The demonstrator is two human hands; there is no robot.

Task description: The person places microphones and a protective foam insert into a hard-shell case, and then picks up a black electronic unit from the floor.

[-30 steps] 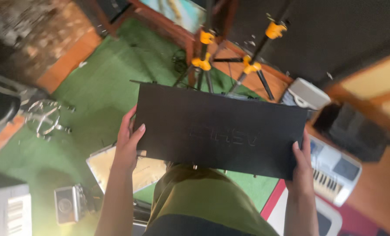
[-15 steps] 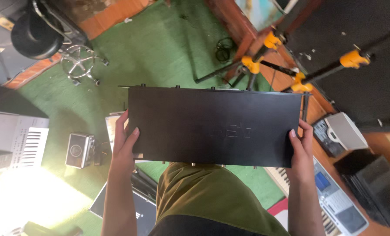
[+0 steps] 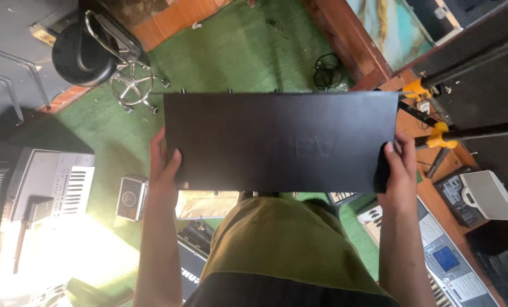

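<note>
While the left hand [image 3: 164,165] and right hand [image 3: 399,167] each clasped an end, the flat black case [image 3: 279,139] stayed level above the green carpet [image 3: 231,51], lid closed, contents hidden.

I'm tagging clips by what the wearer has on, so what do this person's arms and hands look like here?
Both forearms are bare, with no sleeves reaching into view. The left hand and right hand are bare too: no gloves, and no rings, watch or wristbands that I can make out. Lower down the person wears an olive-green garment with a dark band along its bottom edge.
</note>
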